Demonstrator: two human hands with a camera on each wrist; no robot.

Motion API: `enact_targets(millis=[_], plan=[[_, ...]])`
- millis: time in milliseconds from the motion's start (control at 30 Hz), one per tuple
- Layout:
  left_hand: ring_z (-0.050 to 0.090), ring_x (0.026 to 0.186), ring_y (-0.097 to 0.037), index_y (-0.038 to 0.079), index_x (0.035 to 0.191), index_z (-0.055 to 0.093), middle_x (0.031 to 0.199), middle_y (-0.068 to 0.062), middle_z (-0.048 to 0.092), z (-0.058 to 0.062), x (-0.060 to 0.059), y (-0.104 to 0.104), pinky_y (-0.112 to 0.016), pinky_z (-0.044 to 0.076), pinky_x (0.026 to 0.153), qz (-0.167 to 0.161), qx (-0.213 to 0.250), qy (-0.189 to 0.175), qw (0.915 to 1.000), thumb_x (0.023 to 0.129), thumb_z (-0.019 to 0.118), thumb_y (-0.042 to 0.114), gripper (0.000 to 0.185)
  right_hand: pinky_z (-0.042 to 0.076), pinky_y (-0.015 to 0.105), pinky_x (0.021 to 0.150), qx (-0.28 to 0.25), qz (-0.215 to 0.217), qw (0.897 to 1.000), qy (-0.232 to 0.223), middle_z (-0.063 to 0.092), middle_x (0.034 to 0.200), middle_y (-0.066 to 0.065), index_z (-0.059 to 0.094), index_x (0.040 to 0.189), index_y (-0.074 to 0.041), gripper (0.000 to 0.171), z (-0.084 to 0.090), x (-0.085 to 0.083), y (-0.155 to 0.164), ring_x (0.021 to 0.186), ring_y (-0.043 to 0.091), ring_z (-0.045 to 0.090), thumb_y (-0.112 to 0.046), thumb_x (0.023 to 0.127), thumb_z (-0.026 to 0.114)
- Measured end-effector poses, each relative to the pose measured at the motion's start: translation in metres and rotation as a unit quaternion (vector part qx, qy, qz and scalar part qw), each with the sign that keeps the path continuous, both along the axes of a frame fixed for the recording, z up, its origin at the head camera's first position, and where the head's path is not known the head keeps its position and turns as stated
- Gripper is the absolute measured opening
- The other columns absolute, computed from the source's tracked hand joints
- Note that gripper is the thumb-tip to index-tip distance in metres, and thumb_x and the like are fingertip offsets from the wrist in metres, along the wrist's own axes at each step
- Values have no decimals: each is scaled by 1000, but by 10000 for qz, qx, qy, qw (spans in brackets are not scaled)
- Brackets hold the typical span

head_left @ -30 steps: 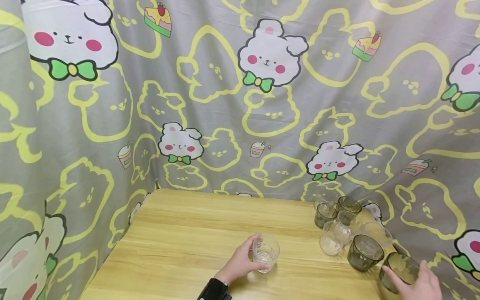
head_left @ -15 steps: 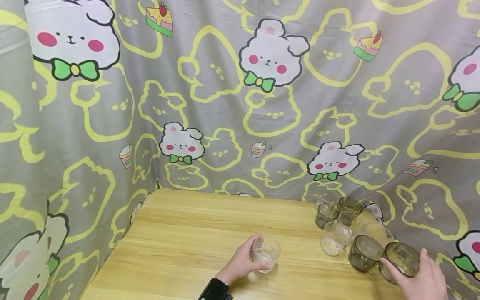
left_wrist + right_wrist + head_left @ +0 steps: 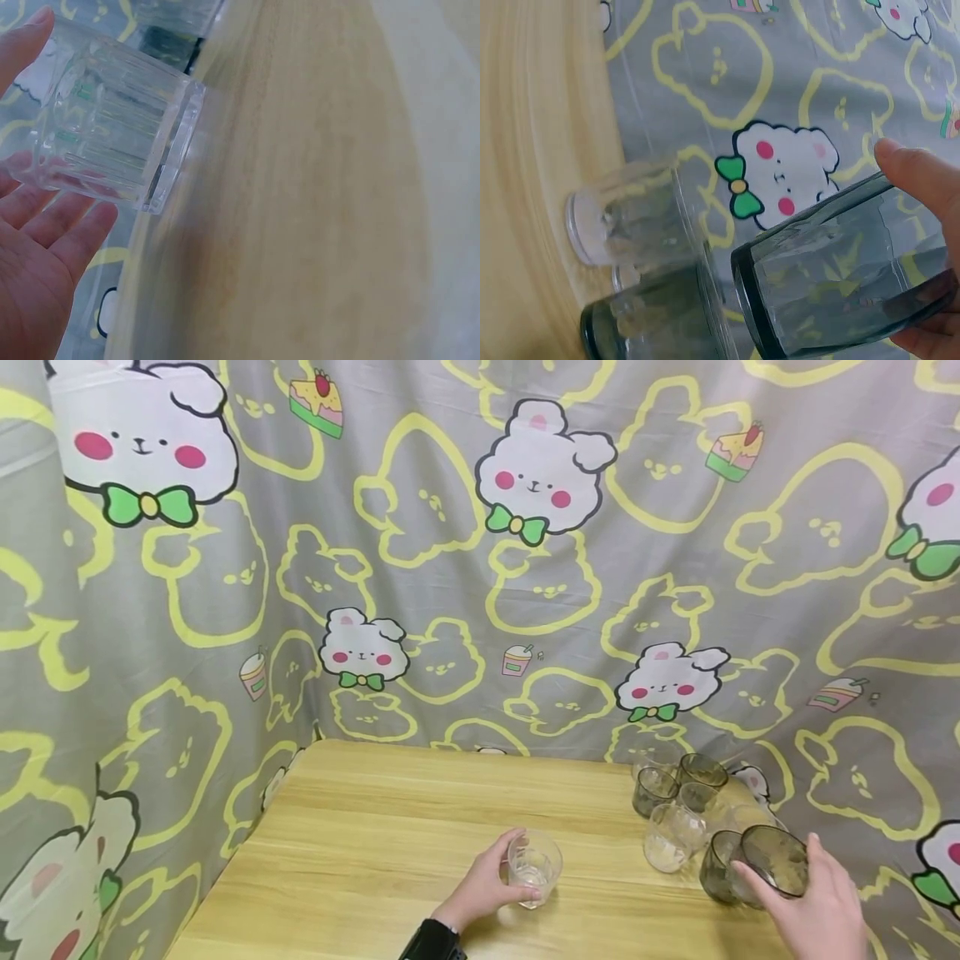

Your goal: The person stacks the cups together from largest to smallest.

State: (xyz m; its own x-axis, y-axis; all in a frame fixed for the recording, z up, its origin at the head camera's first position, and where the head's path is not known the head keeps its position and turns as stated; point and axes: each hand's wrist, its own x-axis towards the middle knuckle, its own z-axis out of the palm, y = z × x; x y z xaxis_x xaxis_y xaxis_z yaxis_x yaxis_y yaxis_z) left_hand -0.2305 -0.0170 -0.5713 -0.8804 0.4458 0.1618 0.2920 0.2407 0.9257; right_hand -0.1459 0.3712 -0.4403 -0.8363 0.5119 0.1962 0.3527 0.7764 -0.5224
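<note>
My left hand [image 3: 486,883] grips a clear glass tumbler [image 3: 537,870] near the middle of the table, thumb on the near side and fingers round the far side. In the left wrist view the tumbler's thick base [image 3: 174,154] is right at the wooden surface. At the right, my right hand [image 3: 825,902] holds a smoky grey glass [image 3: 780,860] between thumb and fingers. The right wrist view has this glass's base [image 3: 754,300] raised well above the table. Just left of it stands another smoky glass [image 3: 716,872], which it partly overlaps in the head view.
Behind the right hand several more glasses are grouped, among them a clear one [image 3: 670,843] and smoky ones [image 3: 654,793] [image 3: 703,770]. A patterned grey curtain [image 3: 450,568] closes in the wooden table [image 3: 360,827] at the back and sides.
My right hand has raised the smoky glass from the right front and brought it leftward, over beside the other smoky glass. The left hand and its tumbler have stayed put.
</note>
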Motion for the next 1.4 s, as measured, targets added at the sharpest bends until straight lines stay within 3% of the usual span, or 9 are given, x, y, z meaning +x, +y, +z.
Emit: enact_targets(millis=[200,300,433,600,800,1400], plan=[[55,127,-31,18,151,32,146,-11,49,2,1,-1,-33,48,107,-10,13,-27,10000,74,84,36,95,29,70,106,138,405,9952,882,38,140,41,19,152,5,112,-6,-3,-23,126,57,35,-50,75,79],[54,128,-31,20,151,32,147,-12,49,2,1,0,-33,48,107,-29,24,-41,10000,74,84,36,94,32,70,105,218,698,9873,1407,42,135,42,27,149,7,111,-11,-7,-35,124,57,38,-43,70,85],[53,129,-30,19,151,32,147,-13,48,1,0,0,-32,48,107,-35,25,-54,10000,74,84,35,94,34,69,103,310,1113,9779,1740,45,132,40,32,147,8,110,-16,-15,-50,122,55,41,-38,65,89],[54,128,-30,12,151,31,147,-13,49,0,0,1,-32,49,106,-40,19,-32,10000,74,84,35,97,38,71,99,356,1466,9729,1753,45,135,37,33,148,4,111,-17,-24,-68,123,54,42,-37,63,90],[54,129,-30,16,151,32,147,-12,49,0,-1,1,-32,49,106,-54,17,-70,10000,74,84,34,95,42,70,93,469,1813,9620,1986,49,133,34,36,147,4,108,-17,-32,-88,120,51,45,-34,61,91],[53,129,-32,9,150,32,147,-16,47,4,2,2,-32,48,108,-27,137,-145,9998,73,85,30,97,43,68,98,364,2546,9299,2628,49,134,33,42,143,6,102,-9,-48,-143,121,50,48,-27,61,92]])
